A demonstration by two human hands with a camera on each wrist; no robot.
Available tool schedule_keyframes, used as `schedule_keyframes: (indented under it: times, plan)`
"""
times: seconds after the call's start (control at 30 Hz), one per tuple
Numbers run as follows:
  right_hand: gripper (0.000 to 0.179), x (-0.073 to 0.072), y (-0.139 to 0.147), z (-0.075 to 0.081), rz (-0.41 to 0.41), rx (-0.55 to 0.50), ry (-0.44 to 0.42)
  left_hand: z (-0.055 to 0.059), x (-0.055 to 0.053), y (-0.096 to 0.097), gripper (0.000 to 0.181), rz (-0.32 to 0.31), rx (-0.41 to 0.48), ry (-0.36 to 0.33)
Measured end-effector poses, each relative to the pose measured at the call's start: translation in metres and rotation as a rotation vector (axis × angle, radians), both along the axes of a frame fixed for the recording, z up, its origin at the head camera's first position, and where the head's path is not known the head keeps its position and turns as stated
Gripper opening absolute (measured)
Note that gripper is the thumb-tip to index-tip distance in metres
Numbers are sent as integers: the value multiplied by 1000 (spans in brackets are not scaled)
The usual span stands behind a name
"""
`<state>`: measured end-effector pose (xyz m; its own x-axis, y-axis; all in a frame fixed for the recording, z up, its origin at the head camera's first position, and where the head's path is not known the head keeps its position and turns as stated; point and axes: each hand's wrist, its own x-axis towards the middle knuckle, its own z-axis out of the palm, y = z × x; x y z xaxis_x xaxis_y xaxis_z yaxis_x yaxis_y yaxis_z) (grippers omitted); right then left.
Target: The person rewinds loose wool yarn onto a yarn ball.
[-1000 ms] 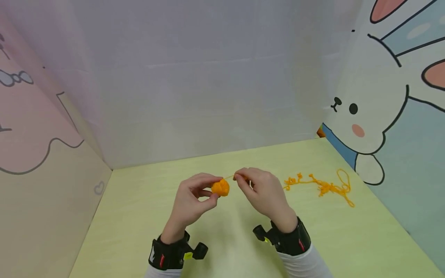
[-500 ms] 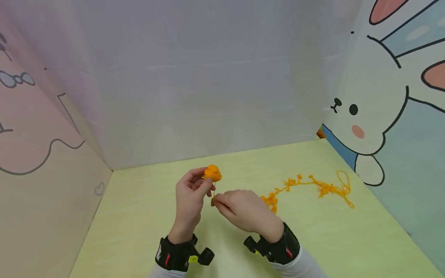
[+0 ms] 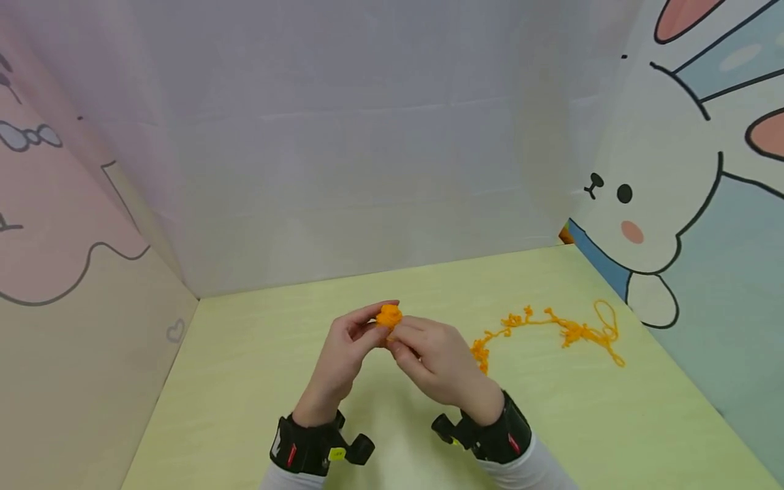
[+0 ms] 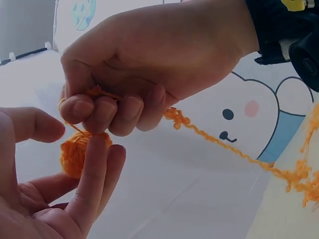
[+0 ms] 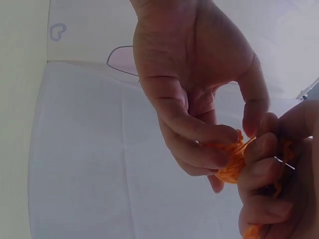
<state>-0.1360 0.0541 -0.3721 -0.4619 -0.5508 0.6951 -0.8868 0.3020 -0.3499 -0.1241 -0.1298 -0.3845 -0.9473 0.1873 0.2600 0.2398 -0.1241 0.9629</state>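
A small ball of orange yarn (image 3: 388, 315) is held up above the table between the fingers of my left hand (image 3: 343, 350). My right hand (image 3: 437, 361) is right beside it with fingers curled round the yarn strand (image 4: 227, 146). In the left wrist view, the strand passes from the yarn ball (image 4: 73, 154) into the curled right fingers. It leaves the other side of that fist and runs toward a knotty tangle. The right wrist view has the left fingers round the yarn ball (image 5: 229, 167), partly covered by both hands.
Loose, knotted orange yarn (image 3: 576, 331) trails across the right part of the pale yellow-green table (image 3: 245, 381). A light curtain (image 3: 367, 170) hangs behind the table. Printed panels stand at both sides, the right one with a rabbit drawing (image 3: 655, 204).
The right hand came in from the right, dipped below the ball with the strand pulled taut, then rose against it. The left hand tilted the ball up. More tangled yarn shows beside the right wrist.
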Motion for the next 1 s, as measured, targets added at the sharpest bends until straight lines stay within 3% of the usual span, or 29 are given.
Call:
schedule_keyframes:
  times: [0.13,0.27,0.43,0.57,0.67,0.77,0.87,1.0]
  plan:
    - [14,-1,3,1,-11,11,-3,0,0,-2,36,10,-10,-15]
    - [13,-1,8,5,-11,64,13,-2,-1,-2,37,109,-25,-34]
    - [11,-4,18,8,-23,52,48,-2,0,0,35,225,-207,22]
    - [9,-11,26,9,-60,12,68,0,2,-1,33,162,-401,168]
    - [7,-15,30,9,-100,13,66,0,3,-3,33,48,-463,294]
    - [5,-17,32,9,-141,28,54,1,4,-3,33,-21,-481,379]
    - [5,-18,32,8,-175,45,38,1,5,-2,35,-45,-479,415]
    - [6,-19,31,5,-208,64,10,1,5,-2,43,-41,-457,392]
